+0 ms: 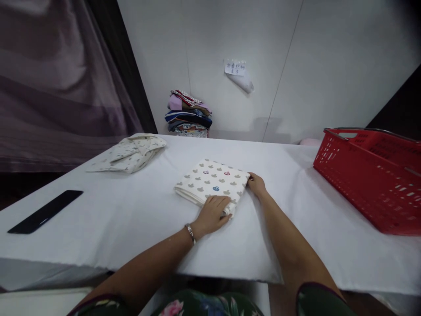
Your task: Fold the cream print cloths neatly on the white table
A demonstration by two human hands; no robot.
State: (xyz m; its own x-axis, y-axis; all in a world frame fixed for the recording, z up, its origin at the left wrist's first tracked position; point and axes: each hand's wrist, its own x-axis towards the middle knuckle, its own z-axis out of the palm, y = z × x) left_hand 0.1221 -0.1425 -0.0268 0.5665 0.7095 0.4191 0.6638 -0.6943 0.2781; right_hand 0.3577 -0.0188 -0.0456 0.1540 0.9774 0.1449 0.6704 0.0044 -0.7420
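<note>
A folded cream cloth [210,180] printed with small grey shapes and a few red and blue ones lies in the middle of the white table [138,219]. My left hand [212,214] rests flat on its near corner, fingers stretched out; a bracelet is on that wrist. My right hand [255,184] is at the cloth's right edge, its fingers curled against the fold.
A loosely folded pale printed garment [131,152] lies at the back left. A flat black strip [46,211] sits near the left edge. A red plastic basket [375,175] stands at the right. A stack of folded clothes [189,115] is by the wall, under a paper note [235,68].
</note>
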